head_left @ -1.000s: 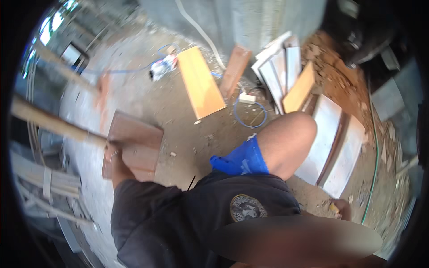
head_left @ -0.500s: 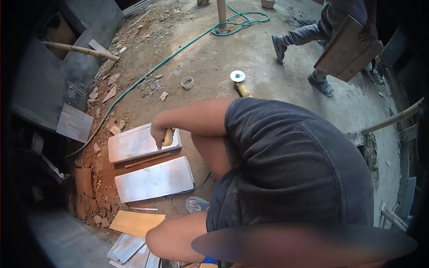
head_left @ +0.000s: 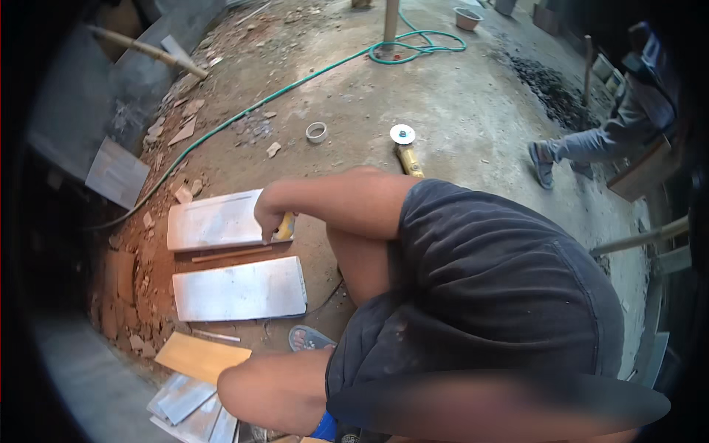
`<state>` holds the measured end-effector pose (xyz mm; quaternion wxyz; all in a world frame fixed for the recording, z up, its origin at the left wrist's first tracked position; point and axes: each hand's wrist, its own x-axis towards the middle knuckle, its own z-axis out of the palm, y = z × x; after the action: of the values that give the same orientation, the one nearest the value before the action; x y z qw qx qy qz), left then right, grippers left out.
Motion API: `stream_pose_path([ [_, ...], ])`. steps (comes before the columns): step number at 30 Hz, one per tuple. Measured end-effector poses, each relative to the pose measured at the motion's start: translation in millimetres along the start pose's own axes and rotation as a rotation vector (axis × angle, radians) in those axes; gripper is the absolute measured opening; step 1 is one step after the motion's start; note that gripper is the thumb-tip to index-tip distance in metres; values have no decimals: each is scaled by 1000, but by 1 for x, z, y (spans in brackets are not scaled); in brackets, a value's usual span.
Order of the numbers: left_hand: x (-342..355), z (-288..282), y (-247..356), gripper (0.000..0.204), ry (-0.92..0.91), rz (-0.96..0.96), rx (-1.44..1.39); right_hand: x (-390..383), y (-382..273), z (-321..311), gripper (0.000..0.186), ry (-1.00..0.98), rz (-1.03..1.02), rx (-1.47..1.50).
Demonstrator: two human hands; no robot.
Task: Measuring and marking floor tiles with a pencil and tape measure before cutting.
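Observation:
My right hand (head_left: 272,220) is closed round a small yellow tool (head_left: 284,227) whose kind I cannot make out. It sits at the right end of a pale rectangular slab (head_left: 214,220) on the ground. Just nearer lies a thin brown strip (head_left: 230,254), then a second whitish slab (head_left: 240,289). My bent right arm (head_left: 340,198) reaches left past my knee. My left hand does not show.
An angle grinder (head_left: 410,159) with a white disc lies beyond my arm, near a tape roll (head_left: 316,133). A green hose (head_left: 295,83) crosses the ground. Tile pieces (head_left: 185,399) lie lower left. At right walks a person (head_left: 628,118) with a brown panel (head_left: 641,171).
The view has shifted slightly. My right hand stays at the far slab's right end, the yellow tool still in it. The walking person has moved right and nearer with the panel.

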<state>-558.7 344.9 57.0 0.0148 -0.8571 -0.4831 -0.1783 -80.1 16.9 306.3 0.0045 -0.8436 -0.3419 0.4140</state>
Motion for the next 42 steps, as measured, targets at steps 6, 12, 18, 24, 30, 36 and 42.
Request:
stream_pose_path([
  [6, -353, -282, -212, 38, -3, -642, 442, -18, 30, -7, 65, -67, -115, -157],
  [12, -536, -376, -173, 41, 11, -920, 546, -36, -11, 0, 69, -111, -313, -325],
  [18, -575, -401, -157, 43, 46, -978, 523, -24, -35, 2, 67, -104, -419, -369],
  [24, -409, -450, -52, 37, -165, -1029, 399, -17, -11, 8, 66, -162, -382, -493],
  [30, -272, -570, 43, 25, -4, -681, 124, -35, -35, 7, 61, -129, -448, -425],
  [36, -120, -621, 83, 27, -14, -277, -37, -59, -29, 12, 55, -150, -432, -364],
  [42, 85, -554, 147, 32, -190, 171, -71, -69, -31, 17, 62, -78, -464, -374],
])
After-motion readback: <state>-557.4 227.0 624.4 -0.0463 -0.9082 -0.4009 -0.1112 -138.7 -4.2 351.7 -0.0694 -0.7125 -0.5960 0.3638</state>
